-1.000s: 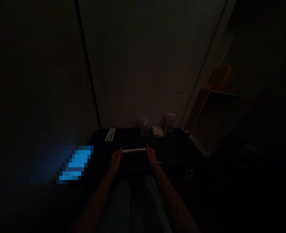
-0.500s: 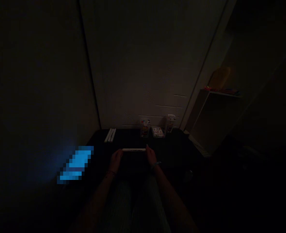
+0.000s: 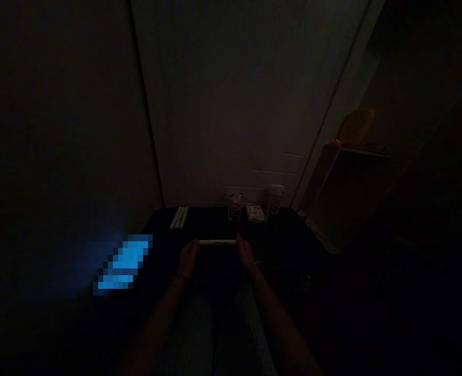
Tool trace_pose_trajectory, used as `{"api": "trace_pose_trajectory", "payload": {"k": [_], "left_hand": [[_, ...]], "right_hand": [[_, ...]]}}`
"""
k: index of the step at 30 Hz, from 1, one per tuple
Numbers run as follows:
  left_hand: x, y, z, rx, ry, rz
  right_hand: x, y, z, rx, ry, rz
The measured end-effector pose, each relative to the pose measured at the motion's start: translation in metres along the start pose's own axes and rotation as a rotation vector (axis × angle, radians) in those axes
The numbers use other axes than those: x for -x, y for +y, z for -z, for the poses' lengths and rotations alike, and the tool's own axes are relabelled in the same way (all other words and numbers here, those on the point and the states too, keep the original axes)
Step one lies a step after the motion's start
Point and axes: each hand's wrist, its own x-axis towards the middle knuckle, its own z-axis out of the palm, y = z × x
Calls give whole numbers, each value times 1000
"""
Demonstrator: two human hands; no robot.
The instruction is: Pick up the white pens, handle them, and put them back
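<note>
A white marker [image 3: 217, 242] lies level across the dim scene, held between my two hands just above a dark table [image 3: 215, 222]. My left hand [image 3: 187, 258] pinches its left end. My right hand [image 3: 244, 251] grips the right end. The fingers are dark and hard to make out. Farther back on the table lie several white markers [image 3: 178, 218] side by side. Next to them stand a small bottle [image 3: 234, 209], a printed box [image 3: 256, 213] and a pale spray bottle [image 3: 276, 202].
A pixelated bright blue patch [image 3: 123, 262] glows at the table's left edge. My striped trouser legs [image 3: 215, 334] lie below my forearms. A pale door [image 3: 231, 104] rises behind the table. To the right stands a low shelf [image 3: 344, 183] with a yellow object [image 3: 356, 127] on top.
My hands and the white marker stay in nearly the same place. The whole view has shifted slightly and looks a little dimmer.
</note>
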Motion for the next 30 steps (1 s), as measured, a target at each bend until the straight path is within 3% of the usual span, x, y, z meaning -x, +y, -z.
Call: {"api": "trace_pose_trajectory", "payload": {"k": [16,21,30], "left_hand": [[6,13,1,-29,-43,18],[2,11,1,0,-23,-77],[2,9,-1,-59,-93,-108]], "right_hand": [[-3,2,2,-91,35,-31],[-2,1,3,-49,42,-38],[0,-1,0,18,20,10]]}}
